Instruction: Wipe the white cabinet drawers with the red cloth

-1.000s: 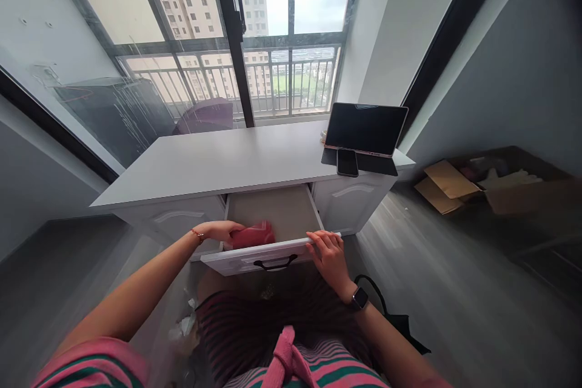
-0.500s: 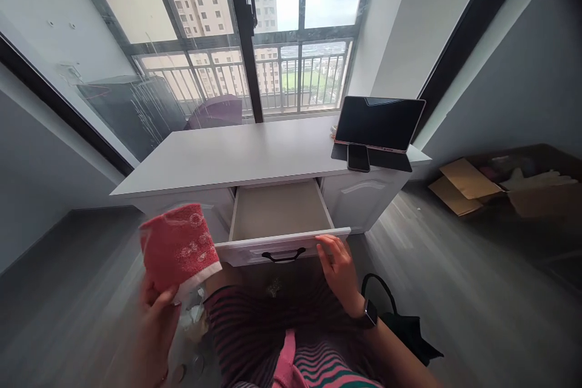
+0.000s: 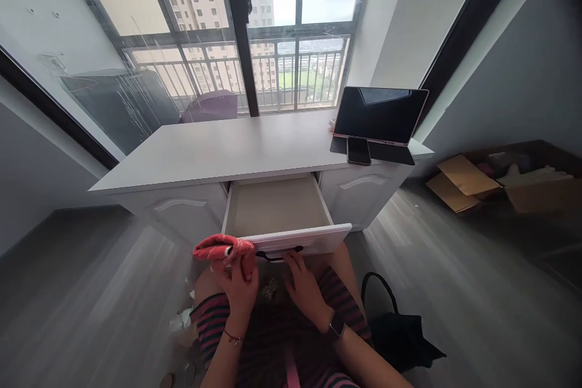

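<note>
Left hand has fingers clamped on a bunched red terry cloth by the nine-o'clock end of the open white panelled drawer; at three o'clock, the right hand touches the curved black handle, grip unclear

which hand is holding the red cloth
The left hand, the one with the thin bracelet: it grips the red cloth. The right hand, wearing a watch, has no cloth and is at the drawer handle.
</note>
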A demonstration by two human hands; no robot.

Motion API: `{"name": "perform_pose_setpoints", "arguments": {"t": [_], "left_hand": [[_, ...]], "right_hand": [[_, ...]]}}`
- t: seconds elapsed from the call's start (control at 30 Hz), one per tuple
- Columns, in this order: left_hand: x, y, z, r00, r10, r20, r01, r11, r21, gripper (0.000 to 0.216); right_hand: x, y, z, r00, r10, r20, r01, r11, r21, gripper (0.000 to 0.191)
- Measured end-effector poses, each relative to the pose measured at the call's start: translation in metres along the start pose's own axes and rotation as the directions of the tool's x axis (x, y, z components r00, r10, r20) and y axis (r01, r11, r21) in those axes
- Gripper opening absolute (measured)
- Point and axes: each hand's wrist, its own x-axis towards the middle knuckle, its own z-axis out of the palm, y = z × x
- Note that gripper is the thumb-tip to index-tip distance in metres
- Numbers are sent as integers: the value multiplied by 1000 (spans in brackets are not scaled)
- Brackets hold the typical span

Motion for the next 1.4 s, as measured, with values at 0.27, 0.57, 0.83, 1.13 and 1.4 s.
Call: {"name": "perform_pose_setpoints", "arguments": {"t": [0.27, 0.57, 0.83, 1.13, 1.4], "left_hand": [[6, 14, 22, 960, 275, 48, -269, 957, -108, 41], [-4, 68, 36, 851, 498, 165, -503, 864, -15, 97], [-23, 119, 68, 774, 598, 206, -597, 799, -76, 93], [-37, 122, 113, 628, 706, 329, -719, 687, -103, 66], [-40, 118, 118, 462, 728, 506, -763, 617, -191, 58]], "right_hand": [[0, 6, 3, 1000, -24, -2, 24, 999, 23, 54], [-13, 13, -23, 919, 20, -394, 34, 991, 131, 37], [30, 50, -121, 837, 42, -546, -66, 998, -24, 38], [48, 50, -147, 895, 176, -409, -82, 968, 236, 44], [57, 50, -146, 921, 153, -359, -116, 986, 124, 46]]}}
